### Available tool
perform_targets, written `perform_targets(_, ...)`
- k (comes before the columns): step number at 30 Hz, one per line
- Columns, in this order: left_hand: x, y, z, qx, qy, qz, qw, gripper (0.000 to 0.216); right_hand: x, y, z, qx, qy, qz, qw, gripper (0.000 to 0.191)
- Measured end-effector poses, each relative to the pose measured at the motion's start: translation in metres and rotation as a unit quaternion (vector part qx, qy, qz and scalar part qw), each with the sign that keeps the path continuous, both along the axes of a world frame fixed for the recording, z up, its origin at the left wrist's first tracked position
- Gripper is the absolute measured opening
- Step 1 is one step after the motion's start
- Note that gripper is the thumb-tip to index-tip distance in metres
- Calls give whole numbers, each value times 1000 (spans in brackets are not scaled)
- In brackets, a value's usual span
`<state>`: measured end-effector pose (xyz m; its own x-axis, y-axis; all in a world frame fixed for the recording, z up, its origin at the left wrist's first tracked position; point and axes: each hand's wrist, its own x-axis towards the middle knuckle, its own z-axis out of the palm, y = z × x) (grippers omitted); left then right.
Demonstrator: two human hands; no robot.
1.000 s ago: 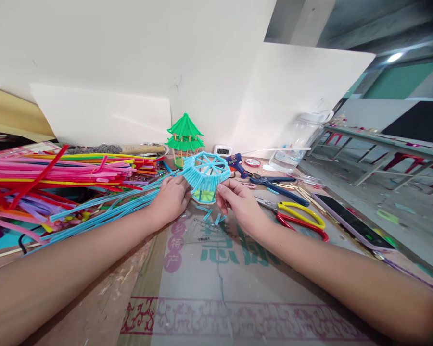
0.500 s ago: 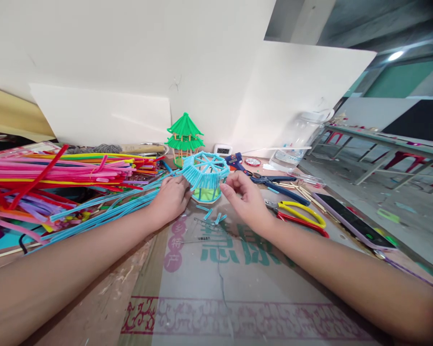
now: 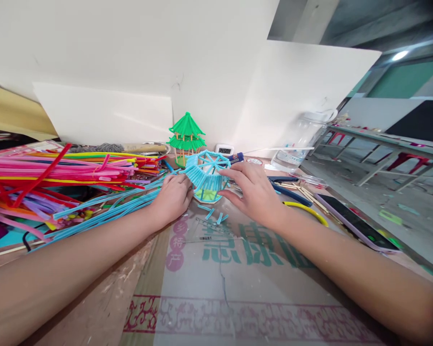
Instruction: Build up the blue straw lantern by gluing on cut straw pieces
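A small light-blue pavilion model (image 3: 209,180) made of pipe cleaners stands ahead of me, with an open spoked roof frame and a green floor. Its slatted eaves cover the left and front sides. My left hand (image 3: 173,198) is curled closed against the model's left side, fingertips partly hidden at its lower edge. At the right side, my right hand (image 3: 254,194) has thumb and fingers apart, the fingers close to the roof rim; whether they touch it I cannot tell. Several short cut blue pieces (image 3: 212,214) lie on the plastic-covered tabletop in front.
Bundled coloured pipe cleaners (image 3: 57,168) and long blue ones (image 3: 108,216) lie left. Behind stand a green-roofed pavilion (image 3: 186,137), a small digital clock (image 3: 224,149) and a clear bottle (image 3: 296,142). Yellow-handled pliers (image 3: 306,211), wooden sticks (image 3: 308,194) and a phone (image 3: 355,223) are right.
My right hand has moved forward and opened from a near pinch, its fingers now reaching toward the roof rim and covering part of the tools. The left hand stays beside the model.
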<state>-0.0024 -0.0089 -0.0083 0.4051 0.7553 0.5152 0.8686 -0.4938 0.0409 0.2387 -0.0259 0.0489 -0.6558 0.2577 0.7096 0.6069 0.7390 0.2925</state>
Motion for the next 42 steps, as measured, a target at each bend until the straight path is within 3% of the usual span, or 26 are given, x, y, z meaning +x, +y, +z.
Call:
perform_targets(5, 0, 1, -1, 1, -4, -10, 1000, 18, -1, -1, 3, -2, -9, -8, 1000, 32)
perform_targets(9, 0, 2, -2, -17, -14, -9, 1000, 20, 3, 1, 4, -13, 2, 4, 1000, 49)
perform_targets(11, 0, 4, -3, -36, -28, -13, 999, 20, 8, 7, 1, -45, 60, 17, 997, 46)
perform_targets(13, 0, 5, -4, -50, -42, -22, 998, 19, 14, 15, -8, -96, 149, 19, 984, 29)
perform_targets(15, -1, 7, -4, -56, -49, -30, 997, 18, 18, 26, -19, -156, 228, -1, 961, 16)
perform_targets(17, -1, 6, -4, -60, -51, -33, 996, 18, 20, 36, -29, -217, 247, -38, 943, 14)
perform_targets(20, 0, 3, -1, -64, -53, -33, 996, 17, 20, 46, -41, -258, 210, -85, 939, 17)
perform_targets(28, 2, -12, 10, -45, -24, -72, 996, 25, 17, 50, -48, -274, 31, -103, 956, 15)
perform_targets(36, 3, -7, 6, -57, -48, -88, 993, 20, 17, 48, -47, -258, -12, -129, 957, 19)
perform_targets(42, -1, 0, 1, -59, -82, -40, 994, 20, 17, 45, -45, -255, -20, -121, 959, 19)
